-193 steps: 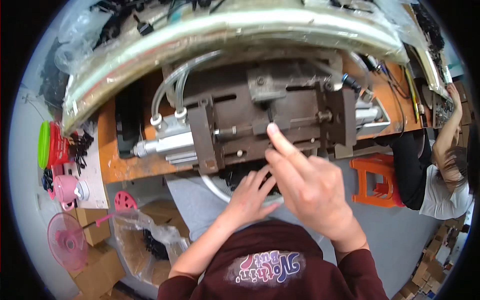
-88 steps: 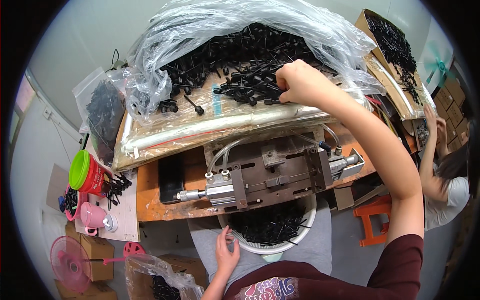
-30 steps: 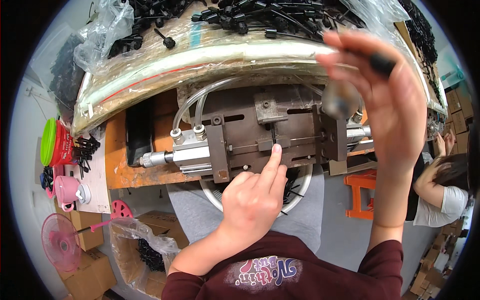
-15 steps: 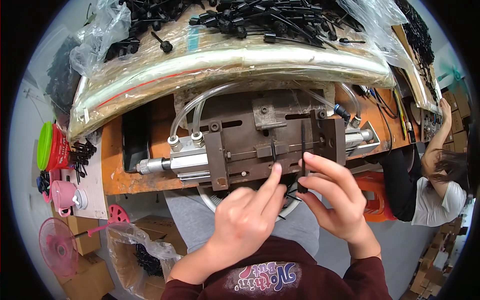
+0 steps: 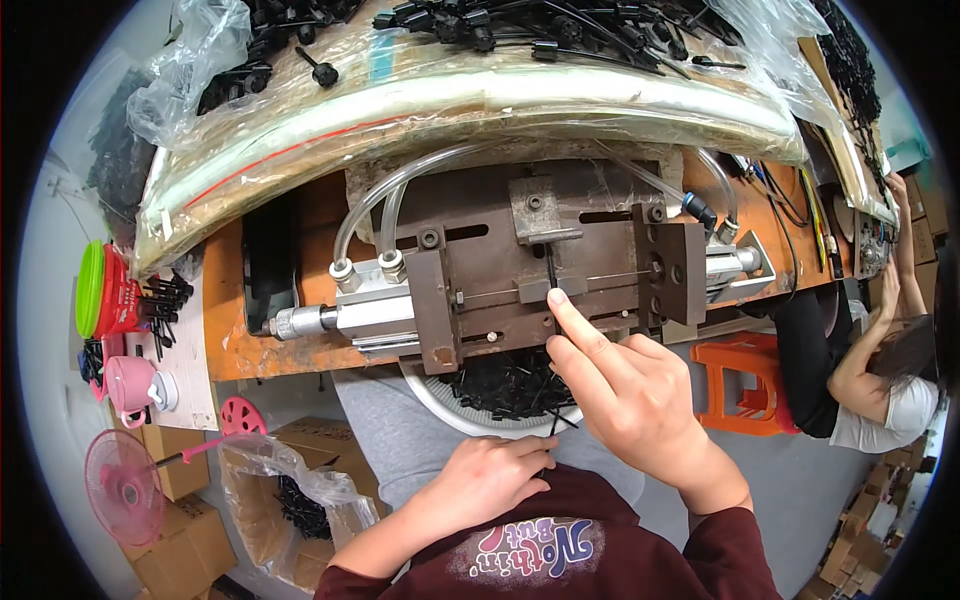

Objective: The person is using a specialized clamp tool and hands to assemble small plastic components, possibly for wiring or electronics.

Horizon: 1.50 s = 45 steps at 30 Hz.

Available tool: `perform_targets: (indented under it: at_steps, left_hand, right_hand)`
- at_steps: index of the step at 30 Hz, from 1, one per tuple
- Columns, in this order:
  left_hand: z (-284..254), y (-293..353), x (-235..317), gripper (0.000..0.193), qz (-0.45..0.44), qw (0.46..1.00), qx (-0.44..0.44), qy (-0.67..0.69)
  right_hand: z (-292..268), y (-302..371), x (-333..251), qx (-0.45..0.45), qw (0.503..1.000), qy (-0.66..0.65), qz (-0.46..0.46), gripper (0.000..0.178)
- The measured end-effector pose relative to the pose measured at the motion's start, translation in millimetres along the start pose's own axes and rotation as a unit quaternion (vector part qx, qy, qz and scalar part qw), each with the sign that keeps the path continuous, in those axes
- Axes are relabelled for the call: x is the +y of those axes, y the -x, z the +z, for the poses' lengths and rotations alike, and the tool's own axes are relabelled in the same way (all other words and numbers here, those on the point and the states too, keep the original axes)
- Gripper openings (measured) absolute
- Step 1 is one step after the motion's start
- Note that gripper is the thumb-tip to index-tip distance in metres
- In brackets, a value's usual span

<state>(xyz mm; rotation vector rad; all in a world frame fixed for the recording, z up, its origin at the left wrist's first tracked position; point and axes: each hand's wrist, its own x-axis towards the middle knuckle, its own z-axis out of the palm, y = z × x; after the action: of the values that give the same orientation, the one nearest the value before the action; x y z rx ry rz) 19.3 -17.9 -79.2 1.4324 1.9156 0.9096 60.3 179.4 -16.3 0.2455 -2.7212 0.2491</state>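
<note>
Left hand has dropped from the metal fixture to lower centre, curled around a thin black rod; right hand, index extended, touches the black part mid-frame, its hold I cannot tell. Orange bench; grey floor, lower right.

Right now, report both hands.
Left hand: closed on a thin black rod.
Right hand: index finger extended onto the black part in the machine; other fingers curled, can't tell if holding anything.

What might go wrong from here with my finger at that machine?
Your right hand has its index fingertip at the middle block of the brown machine, a possible pinch if that moves. The white basin between your legs holds loose black parts, and some could spill if you shift.
</note>
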Motion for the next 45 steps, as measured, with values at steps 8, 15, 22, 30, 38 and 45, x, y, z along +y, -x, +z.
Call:
perform_targets:
  at_steps: [8, 15, 22, 30, 38, 45]
  left_hand:
    - [11.6, -15.1, -17.5, 0.019, -0.064, 0.996, -0.027, 0.05]
    - [34.0, -9.7, -38.5, 0.029, -0.061, 0.992, 0.105, -0.044]
    - [29.5, 6.2, -37.4, 0.032, -0.031, 0.97, 0.232, -0.071]
    - [37.9, 38.6, -45.5, 0.03, -0.085, 0.956, 0.274, -0.061]
    - [42.7, 37.4, -42.2, 0.032, -0.022, 0.964, 0.245, -0.1]
    - [46.6, 41.8, -45.7, 0.033, -0.003, 0.966, 0.237, -0.1]
  right_hand:
    - [-4.1, 1.3, 4.0, -0.034, 0.999, -0.01, -0.013, 0.028]
    - [-5.1, -0.4, -0.8, -0.034, 0.999, -0.018, 0.026, 0.024]
    - [-19.3, -4.8, 9.5, -0.074, 0.99, -0.079, -0.086, 0.022]
    - [-63.9, -99.7, 65.7, 0.102, 0.988, -0.066, -0.093, 0.019]
    - [-80.1, -223.4, 128.7, -0.005, 0.997, 0.072, -0.005, 0.058]
    - [-66.6, -246.3, 120.1, -0.116, 0.989, 0.084, 0.033, 0.05]
